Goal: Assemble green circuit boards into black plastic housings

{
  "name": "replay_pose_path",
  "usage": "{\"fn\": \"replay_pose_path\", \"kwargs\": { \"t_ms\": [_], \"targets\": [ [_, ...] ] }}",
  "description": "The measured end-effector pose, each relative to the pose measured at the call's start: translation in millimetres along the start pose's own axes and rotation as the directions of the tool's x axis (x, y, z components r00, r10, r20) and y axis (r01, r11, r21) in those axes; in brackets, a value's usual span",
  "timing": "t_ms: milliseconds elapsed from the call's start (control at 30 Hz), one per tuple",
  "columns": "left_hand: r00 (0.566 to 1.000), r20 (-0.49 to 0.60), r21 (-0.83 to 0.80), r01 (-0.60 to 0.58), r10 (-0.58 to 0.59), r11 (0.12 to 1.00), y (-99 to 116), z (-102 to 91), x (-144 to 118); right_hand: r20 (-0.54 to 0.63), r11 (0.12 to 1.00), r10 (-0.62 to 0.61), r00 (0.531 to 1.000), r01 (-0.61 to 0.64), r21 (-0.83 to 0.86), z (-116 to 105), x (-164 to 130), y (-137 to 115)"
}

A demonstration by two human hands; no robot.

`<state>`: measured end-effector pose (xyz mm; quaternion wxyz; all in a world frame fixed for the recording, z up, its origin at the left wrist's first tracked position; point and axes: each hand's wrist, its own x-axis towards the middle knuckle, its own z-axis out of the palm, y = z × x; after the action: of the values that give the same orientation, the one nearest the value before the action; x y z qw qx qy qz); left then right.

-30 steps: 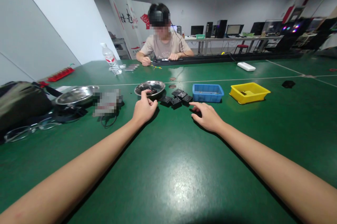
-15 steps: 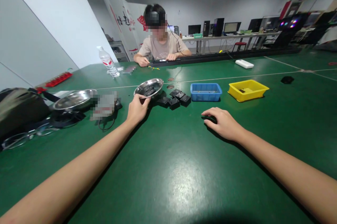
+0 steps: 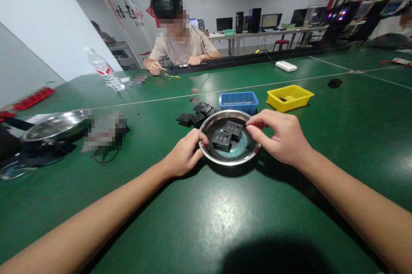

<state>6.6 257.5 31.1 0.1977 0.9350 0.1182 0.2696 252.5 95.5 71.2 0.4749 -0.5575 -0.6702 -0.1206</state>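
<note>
A round shiny metal bowl (image 3: 230,161) is in front of me. Two black boxes marked SPD lie inside, the front box (image 3: 221,141) partly overlapping the rear box (image 3: 233,128). My left hand (image 3: 185,152) grips the bowl's left rim between thumb and fingers. At the right rim, my right hand (image 3: 280,134) is closed, thumb and fingertips drawn together over the edge; part of the rim is hidden behind it. Just behind the bowl, several more black boxes (image 3: 196,115) sit in a cluster.
A blue tray (image 3: 239,101) and a yellow tray (image 3: 289,98) stand behind my right hand. Another metal bowl (image 3: 58,126) and a blurred-out item (image 3: 104,130) lie to the left. A co-worker (image 3: 180,42) sits across the table, near a water bottle (image 3: 104,70).
The metal bowl has come right and nearer in my left hand, away from beside the black boxes. My right hand has lifted from the table to its right rim. The view has turned slightly right.
</note>
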Motion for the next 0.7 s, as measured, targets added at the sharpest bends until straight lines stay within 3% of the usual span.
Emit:
{"fn": "replay_pose_path", "kwargs": {
  "t_ms": [67,167,233,333,433,533,567,633,700],
  "targets": [
    [0.99,0.041,-0.001,-0.132,0.132,0.991,9.1,3.3,-1.8,0.216,0.998,-0.038,0.976,0.05,-0.049,-2.6,-2.8,-8.4],
    [0.964,0.07,0.008,-0.258,0.257,0.966,18.1,3.0,-3.4,0.487,0.982,0.005,0.873,0.089,-0.169,-1.9,-6.1,-16.6],
    [0.954,0.089,0.023,-0.291,0.288,0.957,21.0,1.9,-3.2,0.585,0.962,0.06,0.809,0.109,-0.251,-0.6,-6.6,-20.3],
    [0.934,0.081,0.03,-0.351,0.347,0.936,20.8,1.9,-2.3,0.629,0.933,0.099,0.771,0.147,-0.328,1.0,-6.0,-23.9],
    [0.924,0.045,0.065,-0.382,0.379,0.922,16.1,2.2,-2.4,0.578,0.947,0.054,0.814,0.143,-0.289,1.3,-5.6,-23.8],
    [0.944,-0.016,0.141,-0.323,0.328,0.936,6.6,-0.7,-3.7,0.323,0.989,-0.007,0.946,0.054,-0.136,-1.3,-5.6,-19.5],
    [0.956,-0.042,0.168,-0.279,0.29,0.945,2.1,-2.6,-4.2,0.212,0.997,0.006,0.977,0.01,-0.075,-2.6,-5.6,-17.4],
    [0.978,-0.12,0.222,-0.141,0.17,0.965,-8.8,-7.7,-4.4,0.052,0.996,0.079,0.996,-0.081,0.043,-4.7,-5.9,-12.4],
    [0.972,-0.235,0.253,0.057,0.004,0.966,-21.5,-14.1,-3.4,0.03,0.983,0.132,0.991,-0.135,0.125,-4.3,-6.7,-6.6]
  ]
}}
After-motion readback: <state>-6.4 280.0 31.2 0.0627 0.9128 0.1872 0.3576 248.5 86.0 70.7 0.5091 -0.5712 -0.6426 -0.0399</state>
